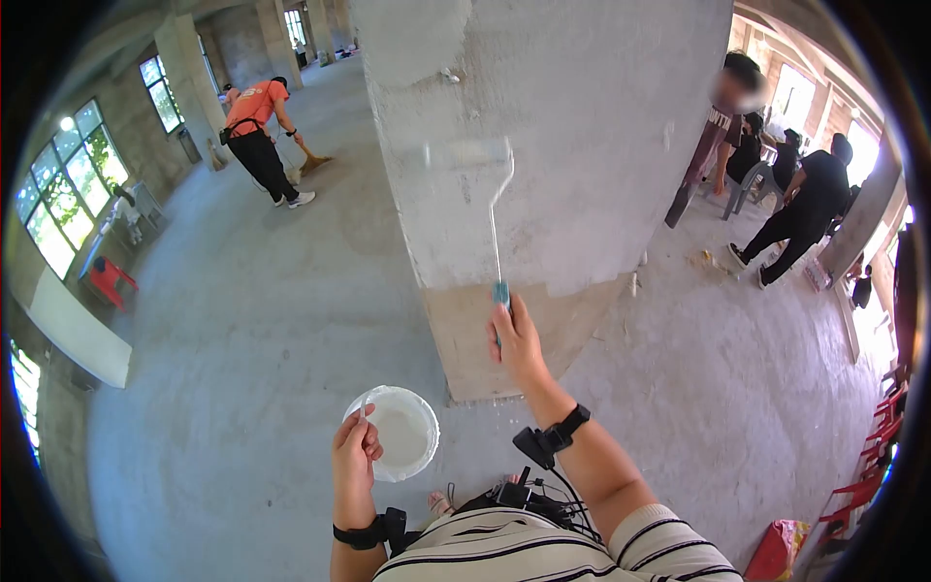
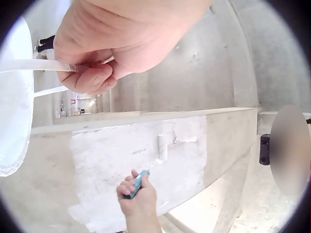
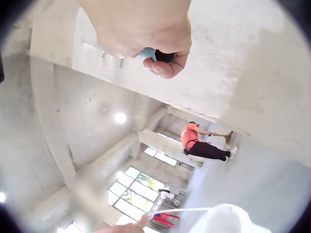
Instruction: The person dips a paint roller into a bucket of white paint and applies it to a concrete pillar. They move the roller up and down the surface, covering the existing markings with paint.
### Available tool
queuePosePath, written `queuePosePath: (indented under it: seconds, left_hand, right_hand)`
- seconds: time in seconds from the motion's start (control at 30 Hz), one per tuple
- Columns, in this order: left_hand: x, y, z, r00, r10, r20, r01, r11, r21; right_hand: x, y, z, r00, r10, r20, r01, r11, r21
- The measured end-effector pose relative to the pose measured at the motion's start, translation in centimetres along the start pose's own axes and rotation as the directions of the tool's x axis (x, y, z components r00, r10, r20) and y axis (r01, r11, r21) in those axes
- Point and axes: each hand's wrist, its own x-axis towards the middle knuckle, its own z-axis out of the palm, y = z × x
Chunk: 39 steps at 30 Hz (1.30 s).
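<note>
My right hand [image 1: 517, 339] grips the teal handle [image 1: 500, 295] of a paint roller; its thin wire arm rises to the roller head [image 1: 477, 153], which lies against the concrete pillar [image 1: 572, 136]. The pillar's upper part is white with paint, its base bare. From the left wrist view the right hand [image 2: 137, 194] and roller head [image 2: 162, 147] show against the painted patch. In the right wrist view my right hand's fingers [image 3: 163, 60] curl round the handle end [image 3: 156, 55]. My left hand [image 1: 355, 452] holds a white paint bucket [image 1: 400, 432] by its wire handle [image 2: 36, 65], low beside me.
A person in an orange shirt [image 1: 262, 136] sweeps the floor at the back left. Several people [image 1: 776, 175] sit and stand at the right near chairs. Windows [image 1: 68, 184] line the left wall, with a red stool [image 1: 107, 279] below. Red chairs [image 1: 878, 456] stand at the far right.
</note>
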Motion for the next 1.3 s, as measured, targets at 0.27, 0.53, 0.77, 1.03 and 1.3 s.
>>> queuePosePath:
  seconds: [0.27,0.53,0.77,1.03,1.3]
  left_hand:
    - [-0.1,0.1,0.3,1.0,0.02,0.0,-0.02,1.0,0.001]
    - [0.1,-0.5,-0.1,1.0,0.026,-0.013,-0.026,0.999,-0.019]
    - [-0.2,-0.4,0.0,0.998,0.064,0.014,-0.063,0.998,-0.029]
    - [-0.7,0.0,0.5,0.998,0.065,-0.002,-0.065,0.998,-0.016]
    - [-0.3,0.0,0.5,0.998,0.06,0.025,-0.059,0.997,-0.039]
  right_hand:
    - [1.9,3.7,-0.9,0.999,-0.025,0.021,0.027,0.994,-0.102]
    - [-2.7,3.1,-3.8,0.997,-0.07,-0.04,0.062,0.982,-0.178]
    - [1.8,-9.8,-3.4,0.913,-0.407,-0.022,0.395,0.897,-0.199]
    - [5.4,-20.2,1.5,0.883,-0.469,-0.036,0.439,0.849,-0.294]
    - [9.2,-5.2,-3.5,0.873,-0.466,-0.14,0.319,0.765,-0.559]
